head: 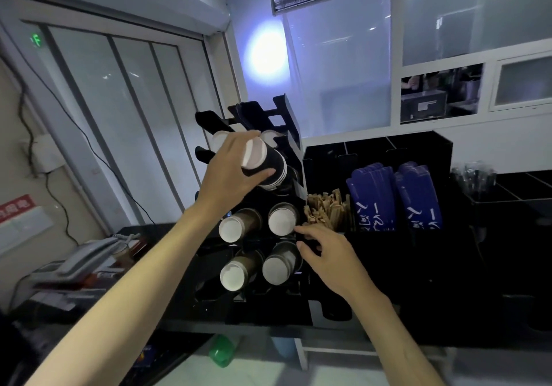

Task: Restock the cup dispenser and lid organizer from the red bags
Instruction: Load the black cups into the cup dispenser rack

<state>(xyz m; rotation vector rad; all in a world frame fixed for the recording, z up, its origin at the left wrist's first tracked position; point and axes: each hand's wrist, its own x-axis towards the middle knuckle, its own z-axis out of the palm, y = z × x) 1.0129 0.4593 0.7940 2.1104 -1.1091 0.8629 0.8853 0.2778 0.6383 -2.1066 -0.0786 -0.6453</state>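
A black cup dispenser (270, 302) stands on the dark counter, with stacks of paper cups poking out of its round slots, white bottoms toward me. My left hand (231, 170) grips a stack of black paper cups (265, 163) at an upper right slot of the dispenser. My right hand (327, 254) reaches toward the dispenser's right side, its fingertips by the middle right cup stack (282, 219) and the lower right cup stack (280, 263). Two brown cup stacks (239, 225) fill the left slots. No red bag is in view.
Right of the dispenser a black organizer (442, 146) holds wooden stirrers (325, 209) and blue paper sleeves (394, 197). A grey phone (89, 254) and papers lie at the counter's left. A green bottle (222, 351) sits below the counter edge. Clear cups (473, 176) stand far right.
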